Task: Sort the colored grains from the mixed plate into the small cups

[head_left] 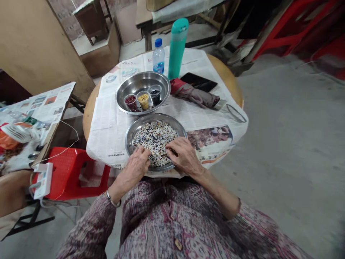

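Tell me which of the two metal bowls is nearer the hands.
The bowl of loose mixed grains; the left hand and right hand reach into it. The farther bowl holds three clear cups.

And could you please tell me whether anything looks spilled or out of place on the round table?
A few dark bits lie loose in the far steel basin, outside the three plastic cups, so possibly spilled; nothing else clearly stands out.

You can't tell if your bare, bent left hand [137, 162] or right hand [184, 153] pinches the tiny white and dark grains [159, 144]. The bottom edge cuts off your purple patterned top [161, 230].
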Tool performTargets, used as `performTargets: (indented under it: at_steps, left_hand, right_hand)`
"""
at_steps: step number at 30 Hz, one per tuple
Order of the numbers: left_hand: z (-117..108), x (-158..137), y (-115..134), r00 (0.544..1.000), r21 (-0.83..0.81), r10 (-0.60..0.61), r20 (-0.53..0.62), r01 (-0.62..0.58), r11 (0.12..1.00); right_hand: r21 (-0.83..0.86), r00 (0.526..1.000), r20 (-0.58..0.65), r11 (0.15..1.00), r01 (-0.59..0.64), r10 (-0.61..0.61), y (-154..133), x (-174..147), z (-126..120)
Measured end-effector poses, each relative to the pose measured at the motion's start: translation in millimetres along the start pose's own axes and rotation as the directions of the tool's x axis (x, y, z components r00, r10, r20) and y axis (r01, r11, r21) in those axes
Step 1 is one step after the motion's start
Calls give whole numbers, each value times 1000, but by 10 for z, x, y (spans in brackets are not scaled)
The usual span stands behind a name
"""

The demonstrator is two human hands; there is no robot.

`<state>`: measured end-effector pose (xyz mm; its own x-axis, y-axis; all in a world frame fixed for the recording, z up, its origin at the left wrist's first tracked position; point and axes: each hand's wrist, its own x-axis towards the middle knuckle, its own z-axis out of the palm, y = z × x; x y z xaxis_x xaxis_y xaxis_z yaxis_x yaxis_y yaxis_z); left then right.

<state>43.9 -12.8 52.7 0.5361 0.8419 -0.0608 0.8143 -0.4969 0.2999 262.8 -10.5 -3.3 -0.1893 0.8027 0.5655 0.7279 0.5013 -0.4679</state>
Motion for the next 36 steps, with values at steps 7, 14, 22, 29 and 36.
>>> performTargets:
  at_steps: [7,14,22,29,36]
  left_hand:
    - [116,285,166,967,-23,216,137,-215,976]
    - [81,654,98,984,161,176,-40,-168,973]
    - [88,791,-63,999,-65,25,36,-23,998]
    - [97,742,93,997,-339,34,68,-9,941]
    - [135,609,257,981,-322,190,29,-171,931]
  right_hand:
    - [0,974,-226,1000,-5,5,-68,-112,59]
    - [-7,954,-289,996,-85,80,-57,-171,134]
    - [25,958,-265,994,-107,110,-41,-184,129]
    - [59,950,-280,990,-125,137,-35,-193,156]
    - [179,921,-327,971,-161,213,-19,-203,170]
